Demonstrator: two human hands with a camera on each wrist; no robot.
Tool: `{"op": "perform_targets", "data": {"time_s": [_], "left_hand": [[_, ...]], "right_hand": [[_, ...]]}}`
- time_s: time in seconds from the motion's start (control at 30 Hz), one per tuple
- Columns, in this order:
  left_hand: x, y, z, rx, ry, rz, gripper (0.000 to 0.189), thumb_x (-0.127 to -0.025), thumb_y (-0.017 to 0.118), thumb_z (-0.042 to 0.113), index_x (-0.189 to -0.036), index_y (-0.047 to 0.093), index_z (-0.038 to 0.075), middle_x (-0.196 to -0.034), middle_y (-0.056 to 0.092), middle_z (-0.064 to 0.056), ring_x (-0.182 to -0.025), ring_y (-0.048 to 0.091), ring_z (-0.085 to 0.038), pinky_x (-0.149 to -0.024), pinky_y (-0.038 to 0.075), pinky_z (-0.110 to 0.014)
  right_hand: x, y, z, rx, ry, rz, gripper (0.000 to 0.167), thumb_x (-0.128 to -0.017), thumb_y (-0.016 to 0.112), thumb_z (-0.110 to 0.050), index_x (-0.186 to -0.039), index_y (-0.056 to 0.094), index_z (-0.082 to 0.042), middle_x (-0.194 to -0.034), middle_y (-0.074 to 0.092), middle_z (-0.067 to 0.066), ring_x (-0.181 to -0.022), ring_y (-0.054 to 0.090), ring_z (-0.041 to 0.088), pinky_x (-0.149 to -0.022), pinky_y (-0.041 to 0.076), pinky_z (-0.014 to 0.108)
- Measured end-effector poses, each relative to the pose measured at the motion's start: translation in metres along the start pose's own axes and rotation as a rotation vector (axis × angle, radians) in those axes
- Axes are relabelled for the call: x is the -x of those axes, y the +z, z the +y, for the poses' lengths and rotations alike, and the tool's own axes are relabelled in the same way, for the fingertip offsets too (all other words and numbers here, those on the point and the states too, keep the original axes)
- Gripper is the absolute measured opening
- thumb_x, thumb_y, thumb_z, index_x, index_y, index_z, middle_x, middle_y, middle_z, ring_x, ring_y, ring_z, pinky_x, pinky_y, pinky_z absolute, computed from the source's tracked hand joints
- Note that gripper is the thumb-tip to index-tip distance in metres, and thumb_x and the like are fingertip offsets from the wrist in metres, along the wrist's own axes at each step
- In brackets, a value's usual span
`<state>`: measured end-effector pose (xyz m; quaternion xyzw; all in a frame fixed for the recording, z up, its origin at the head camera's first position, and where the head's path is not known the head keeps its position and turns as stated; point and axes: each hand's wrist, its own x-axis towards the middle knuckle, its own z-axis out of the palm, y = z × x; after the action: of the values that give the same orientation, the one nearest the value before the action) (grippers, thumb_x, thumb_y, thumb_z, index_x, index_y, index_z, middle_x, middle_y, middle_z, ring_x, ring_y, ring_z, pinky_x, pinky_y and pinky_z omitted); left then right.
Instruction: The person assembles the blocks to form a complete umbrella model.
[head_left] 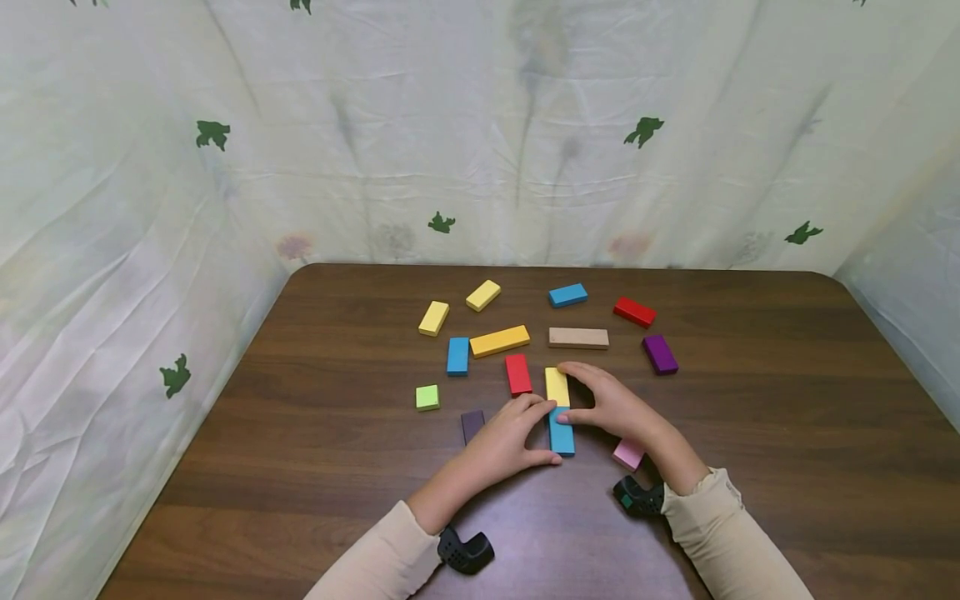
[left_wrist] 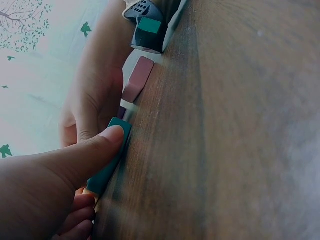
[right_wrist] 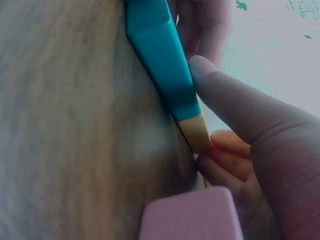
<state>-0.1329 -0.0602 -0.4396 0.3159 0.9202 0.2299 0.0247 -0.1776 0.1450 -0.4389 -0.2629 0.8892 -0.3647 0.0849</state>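
Observation:
A yellow block and a blue block lie end to end in a line on the table. From the left side, my left hand grips the blue block, its thumb at the near end, as the left wrist view also shows. My right hand holds the yellow block from the right, with the index finger at its far end and the thumb by the seam with the blue block. A red block lies just left of the yellow one. Under the right wrist, a pink block is partly covered.
Left of the hands lie a green block, a partly hidden dark purple block and another blue block. Beyond are a long yellow block, a beige block, a purple block and several others. Cloth hangs behind the table.

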Motion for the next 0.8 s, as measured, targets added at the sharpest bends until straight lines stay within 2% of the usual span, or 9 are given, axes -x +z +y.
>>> {"op": "perform_targets", "data": {"time_s": [0.43, 0.8], "left_hand": [[0.001, -0.001, 0.001, 0.006, 0.036, 0.025, 0.068, -0.074, 0.070, 0.043, -0.128, 0.049, 0.008, -0.120, 0.047, -0.004, -0.109, 0.045, -0.017, -0.092, 0.038, -0.028], [0.002, -0.003, 0.002, 0.003, 0.034, 0.032, 0.068, -0.074, 0.070, 0.043, -0.128, 0.049, 0.007, -0.119, 0.048, -0.004, -0.108, 0.046, -0.018, -0.091, 0.039, -0.029]], "right_hand": [[0.006, 0.000, -0.002, 0.002, -0.034, -0.003, 0.077, -0.076, 0.069, -0.041, -0.136, 0.038, -0.004, -0.142, 0.030, 0.011, -0.128, 0.028, 0.029, -0.098, 0.028, 0.048], [0.017, 0.002, -0.008, 0.053, -0.076, -0.028, 0.077, -0.075, 0.068, -0.043, -0.134, 0.040, -0.002, -0.140, 0.032, 0.012, -0.126, 0.032, 0.030, -0.097, 0.031, 0.047]]}}
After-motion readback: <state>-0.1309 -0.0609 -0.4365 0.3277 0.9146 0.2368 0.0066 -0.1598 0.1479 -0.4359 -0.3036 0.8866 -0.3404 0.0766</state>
